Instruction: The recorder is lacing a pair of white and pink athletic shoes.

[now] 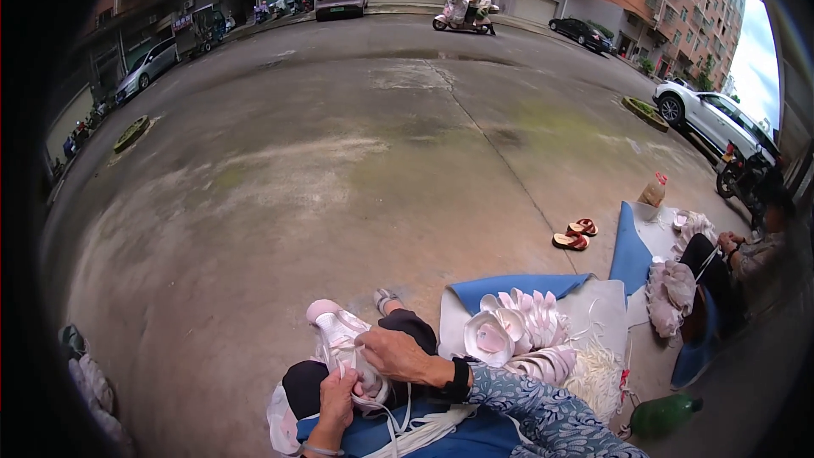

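A pink and white shoe (339,329) rests on my lap, its rounded pink toe pointing away from me. My left hand (337,400) is closed at its near end, pinching a white shoelace (398,426). Over the lacing area bends my right hand (405,356), fingers pressed together; what they pinch is mostly hidden. More loose white laces trail across the blue cloth (458,439) on my lap. Another pale pink shoe piece (281,416) lies beside my left leg, partly covered.
Right of me, a blue-and-grey mat (606,301) bears stacked pinkish shoe uppers (534,322) and a heap of white laces (598,377). Nearby are a green bottle (666,416), red sandals (577,236) and a capped bottle (654,190). Another person (759,254) sits at far right.
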Demonstrator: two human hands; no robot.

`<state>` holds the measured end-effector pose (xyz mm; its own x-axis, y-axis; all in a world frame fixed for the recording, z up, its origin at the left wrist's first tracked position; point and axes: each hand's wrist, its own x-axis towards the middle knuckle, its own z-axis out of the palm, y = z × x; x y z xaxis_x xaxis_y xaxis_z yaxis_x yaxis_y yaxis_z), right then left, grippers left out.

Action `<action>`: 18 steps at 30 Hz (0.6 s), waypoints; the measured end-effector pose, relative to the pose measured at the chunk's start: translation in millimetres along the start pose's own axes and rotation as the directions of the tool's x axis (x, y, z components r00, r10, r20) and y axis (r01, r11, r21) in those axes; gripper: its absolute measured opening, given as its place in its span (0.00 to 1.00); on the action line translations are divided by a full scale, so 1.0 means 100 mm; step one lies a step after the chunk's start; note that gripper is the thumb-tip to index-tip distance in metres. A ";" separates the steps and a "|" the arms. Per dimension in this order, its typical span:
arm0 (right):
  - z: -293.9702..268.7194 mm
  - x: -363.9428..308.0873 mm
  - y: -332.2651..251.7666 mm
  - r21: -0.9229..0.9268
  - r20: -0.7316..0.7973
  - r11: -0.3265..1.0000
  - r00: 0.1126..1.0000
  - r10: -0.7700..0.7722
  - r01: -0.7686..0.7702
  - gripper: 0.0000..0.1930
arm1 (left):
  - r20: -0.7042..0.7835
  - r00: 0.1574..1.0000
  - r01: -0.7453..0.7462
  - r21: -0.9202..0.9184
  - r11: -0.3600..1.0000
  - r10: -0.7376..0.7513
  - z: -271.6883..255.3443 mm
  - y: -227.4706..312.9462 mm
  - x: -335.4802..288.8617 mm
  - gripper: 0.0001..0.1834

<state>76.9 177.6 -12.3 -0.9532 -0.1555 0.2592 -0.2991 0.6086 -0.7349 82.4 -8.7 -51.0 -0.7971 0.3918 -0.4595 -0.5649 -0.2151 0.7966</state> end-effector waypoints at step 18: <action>0.13 0.23 0.16 -0.518 0.272 0.779 0.931 -0.242 0.354 0.05 | 0.033 0.998 0.057 -0.039 0.998 -0.055 -0.23 0.17 -0.26 0.12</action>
<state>49.7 173.6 -26.5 -0.8272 -0.5038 0.2489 -0.5477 0.8219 -0.1566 88.6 -43.3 -34.2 -0.7571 0.4326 -0.4896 -0.6170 -0.2271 0.7535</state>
